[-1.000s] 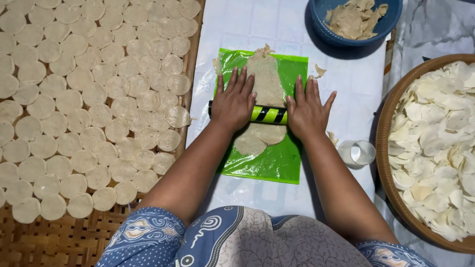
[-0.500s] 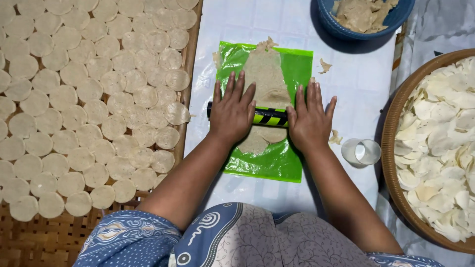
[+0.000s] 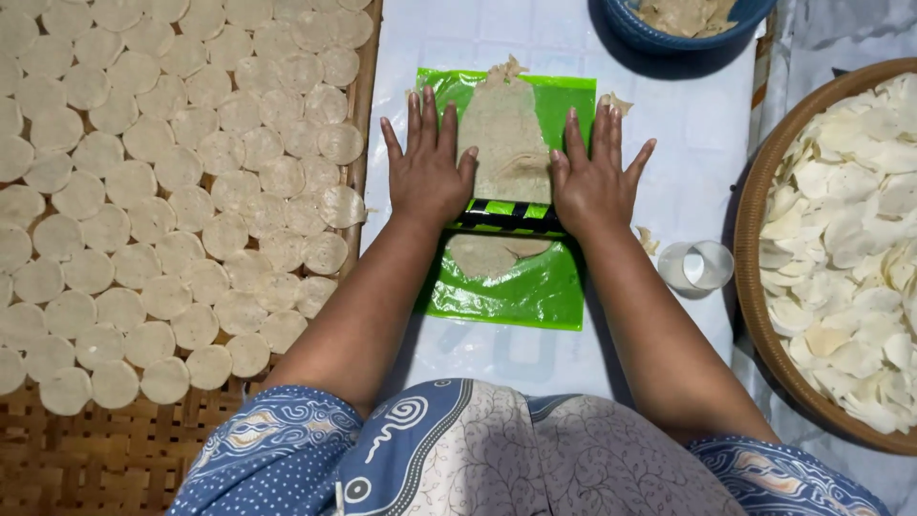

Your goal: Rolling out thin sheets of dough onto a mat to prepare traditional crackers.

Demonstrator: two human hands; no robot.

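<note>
Head view: left hand (image 3: pixel 427 177), right hand (image 3: pixel 592 182) flat, fingers spread, pressing roller (image 3: pixel 506 218), apparently on dough (image 3: pixel 504 143)

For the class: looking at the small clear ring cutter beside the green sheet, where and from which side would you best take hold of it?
Grip the ring cutter by its outer wall, fingers on opposite sides, coming from above. It appears to stand open end up on the white cloth, apart from the right hand, so the rim is free; the basket crowds its right side.
</note>
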